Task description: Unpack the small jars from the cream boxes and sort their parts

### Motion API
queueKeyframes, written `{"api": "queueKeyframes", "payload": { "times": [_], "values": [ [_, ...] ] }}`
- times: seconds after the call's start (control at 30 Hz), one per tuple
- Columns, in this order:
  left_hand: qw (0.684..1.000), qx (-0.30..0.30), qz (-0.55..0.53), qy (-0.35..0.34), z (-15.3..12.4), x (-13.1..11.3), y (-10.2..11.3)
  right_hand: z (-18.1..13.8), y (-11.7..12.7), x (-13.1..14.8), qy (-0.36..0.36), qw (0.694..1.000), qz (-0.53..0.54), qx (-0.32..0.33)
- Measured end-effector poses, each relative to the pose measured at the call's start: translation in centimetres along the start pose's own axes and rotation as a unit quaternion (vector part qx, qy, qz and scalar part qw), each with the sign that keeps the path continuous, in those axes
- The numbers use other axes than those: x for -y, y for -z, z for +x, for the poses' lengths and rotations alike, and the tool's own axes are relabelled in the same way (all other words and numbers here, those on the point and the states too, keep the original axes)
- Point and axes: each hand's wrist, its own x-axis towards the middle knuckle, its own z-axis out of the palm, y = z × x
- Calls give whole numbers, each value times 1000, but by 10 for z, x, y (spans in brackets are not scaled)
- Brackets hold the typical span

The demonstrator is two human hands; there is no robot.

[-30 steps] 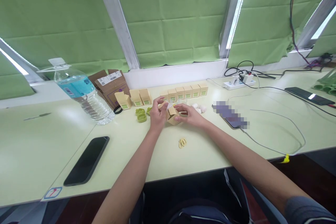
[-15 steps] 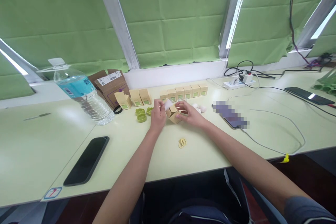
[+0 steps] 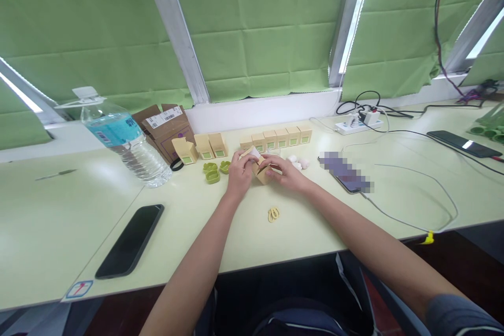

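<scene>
Green blinds (image 3: 268, 26) span the top of your view, and at the left you have a large clear water bottle (image 3: 136, 149) with a blue label, above a dark-screened phone (image 3: 129, 241) lying at lower left. Right of centre lies a pixelated phone (image 3: 344, 173); beyond it, your white power strip (image 3: 348, 127) sits near another phone (image 3: 464, 144) toward the right edge.

Pale table (image 3: 252, 241) — boxes (image 3: 282, 138), phones (image 3: 129, 241), bottle (image 3: 128, 142)
</scene>
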Motion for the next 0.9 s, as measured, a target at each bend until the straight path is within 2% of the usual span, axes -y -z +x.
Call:
{"api": "queueKeyframes", "payload": {
  "times": [0.37,0.9],
  "values": [
    [993,107,-58,-1,-3,-10,0,-1,-1,-11,-39,997,-61,-8],
    [988,127,-88,6,-4,-12,1,-2,-1,-3,-25,987,-158,5]
  ]
}}
